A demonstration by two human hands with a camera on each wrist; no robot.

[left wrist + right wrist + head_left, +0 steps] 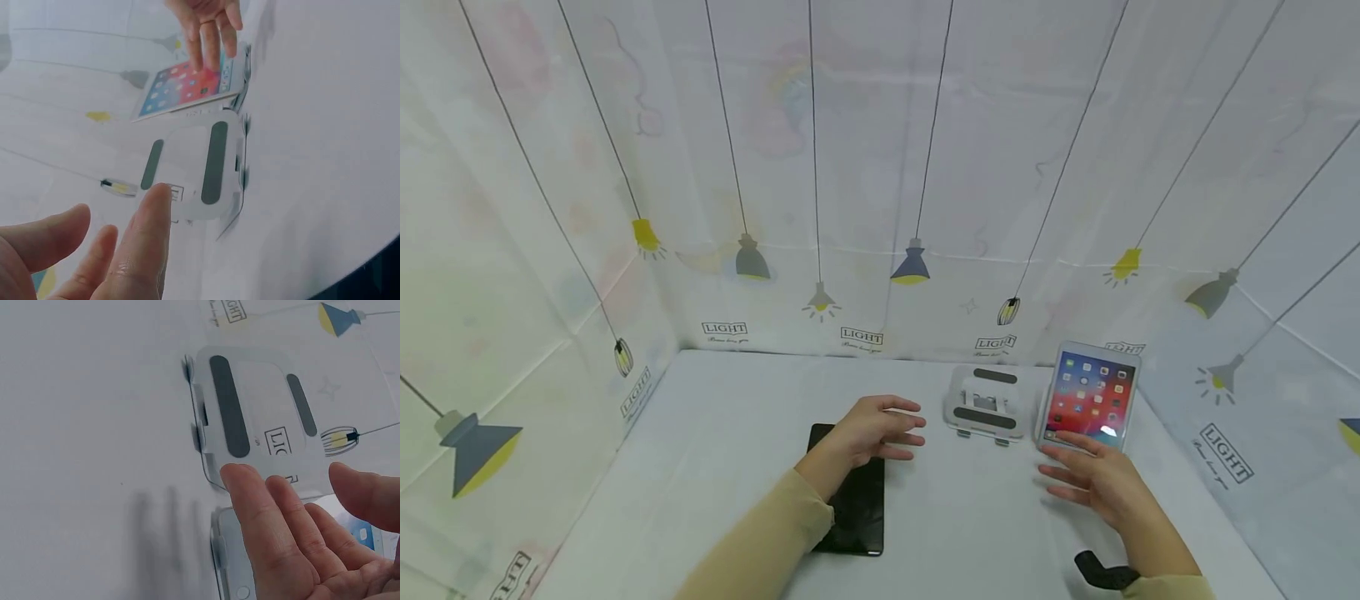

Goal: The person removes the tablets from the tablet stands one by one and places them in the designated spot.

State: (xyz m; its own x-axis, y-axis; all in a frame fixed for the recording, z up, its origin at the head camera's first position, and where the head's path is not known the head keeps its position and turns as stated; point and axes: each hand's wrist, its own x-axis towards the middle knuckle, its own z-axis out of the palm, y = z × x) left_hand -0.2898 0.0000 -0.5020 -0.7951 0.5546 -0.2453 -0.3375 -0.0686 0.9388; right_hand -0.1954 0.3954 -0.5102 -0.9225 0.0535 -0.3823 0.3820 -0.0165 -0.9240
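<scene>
A white tablet (1090, 392) with a lit home screen leans upright on a stand at the right. My right hand (1101, 479) is just in front of its lower edge, fingers loosely spread and the palm holding nothing; fingertips overlap the screen corner in the head view. Left of it is a second stand (215, 162), clear-looking with two grey pads and small front hooks, bearing nothing. My left hand (876, 429) hovers with relaxed fingers over a black tablet-like slab (859, 517), whose upper part it partly hides. Between the two hands stands the bare stand.
A white cloth covers the table (715, 467). Behind and at both sides hangs a pale curtain (865, 167) printed with lamps and "LIGHT" labels. A black band (1103, 573) is on the right wrist.
</scene>
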